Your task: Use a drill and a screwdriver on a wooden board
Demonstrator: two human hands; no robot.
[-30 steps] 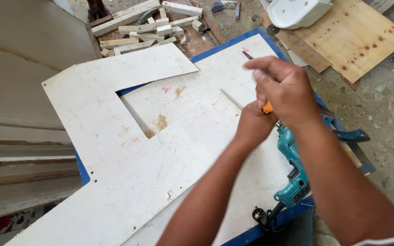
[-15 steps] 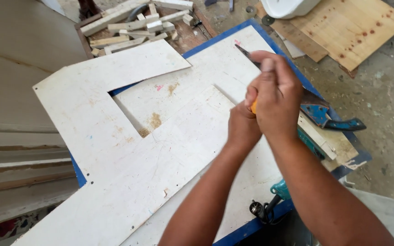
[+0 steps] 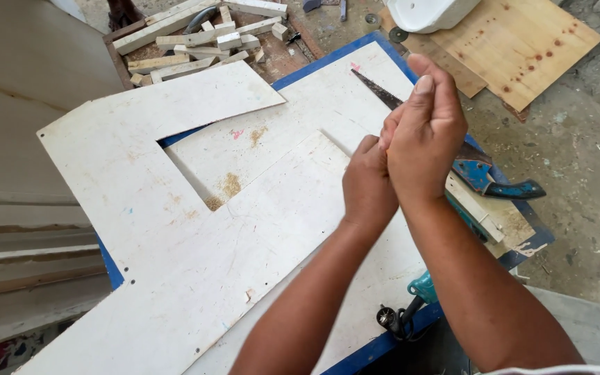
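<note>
My left hand is closed in a fist above the white cut-out board. Against its top my right hand curls, thumb upward. Between them only a sliver of a small orange object shows; the rest is hidden. Behind the hands lies a handsaw with a blue and black handle, its dark blade pointing to the far edge. A teal power drill and its coiled cord peek out under my right forearm.
A second white panel lies under the cut-out board on a blue-edged table. A tray of wood offcuts sits at the back, a plywood sheet and a white basin at the back right. Grey boards lean at left.
Both hands, still pressed together, have drifted slightly toward the far side. The view shifted, and my right forearm now covers most of the teal drill.
</note>
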